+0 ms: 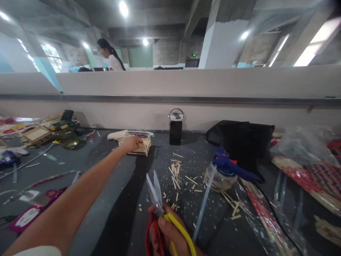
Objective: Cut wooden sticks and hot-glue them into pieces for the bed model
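My left hand (131, 144) reaches far forward over a small frame built of wooden sticks (147, 146). Its fingers are bent together inside the frame, and whatever is between them is too small to make out. Close to me, my right hand (170, 231) is wrapped round a pair of scissors (158, 206) with one red and one yellow handle. The blades point away from me and stand apart. Short cut pieces of wooden stick (174, 172) lie scattered on the dark table just beyond the scissors.
A glue gun with a blue body (226, 165) rests on a glass jar (217, 179) to the right. Behind stand a phone (176, 132) and black cloth (237, 138). Plastic-wrapped sticks (306, 177) fill the right side. A purple power strip (34, 213) and cables lie left.
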### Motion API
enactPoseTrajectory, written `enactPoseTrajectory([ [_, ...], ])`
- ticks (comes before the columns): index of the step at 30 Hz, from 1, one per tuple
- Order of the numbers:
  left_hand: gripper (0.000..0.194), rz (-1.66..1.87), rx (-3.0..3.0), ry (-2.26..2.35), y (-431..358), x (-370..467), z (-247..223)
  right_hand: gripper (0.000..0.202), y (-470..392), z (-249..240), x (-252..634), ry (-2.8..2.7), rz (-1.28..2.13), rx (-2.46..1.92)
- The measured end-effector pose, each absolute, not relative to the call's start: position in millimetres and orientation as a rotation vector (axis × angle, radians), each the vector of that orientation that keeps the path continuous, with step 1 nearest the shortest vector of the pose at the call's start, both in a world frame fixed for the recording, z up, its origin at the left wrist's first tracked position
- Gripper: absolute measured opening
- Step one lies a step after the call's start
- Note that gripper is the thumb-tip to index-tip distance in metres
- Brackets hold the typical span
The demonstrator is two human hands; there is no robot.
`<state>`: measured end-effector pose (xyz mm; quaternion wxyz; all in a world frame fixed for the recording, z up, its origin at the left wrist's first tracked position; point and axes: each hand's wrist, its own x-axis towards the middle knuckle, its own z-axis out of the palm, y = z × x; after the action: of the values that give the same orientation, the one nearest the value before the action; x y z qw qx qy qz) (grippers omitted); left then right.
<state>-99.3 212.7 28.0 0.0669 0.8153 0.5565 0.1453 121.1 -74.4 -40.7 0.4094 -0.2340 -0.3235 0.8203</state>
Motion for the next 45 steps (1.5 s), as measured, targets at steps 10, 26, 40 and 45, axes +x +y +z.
enactPoseTrajectory([
  [10, 0.034, 0.257, 2.486, 1.666, 222.7, -105.7, 33.6, 0.056, -74.1, -40.5, 121.4, -0.799, 2.072, -0.581],
  [26, 0.038, 0.027, 2.41, 1.561, 223.7, -111.0, 48.6, 0.055, -74.1, -40.3, 121.6, -0.813, 2.059, -0.587],
  [40, 0.042, -0.116, 2.51, 1.408, 212.9, -115.5, 58.9, 0.054, -72.5, -46.4, 117.1, -0.788, 2.045, -0.56],
  [45, 0.042, -0.107, 2.583, 1.406, 208.6, -119.5, 56.7, 0.049, -74.4, -44.7, 117.9, -0.806, 2.022, -0.534],
])
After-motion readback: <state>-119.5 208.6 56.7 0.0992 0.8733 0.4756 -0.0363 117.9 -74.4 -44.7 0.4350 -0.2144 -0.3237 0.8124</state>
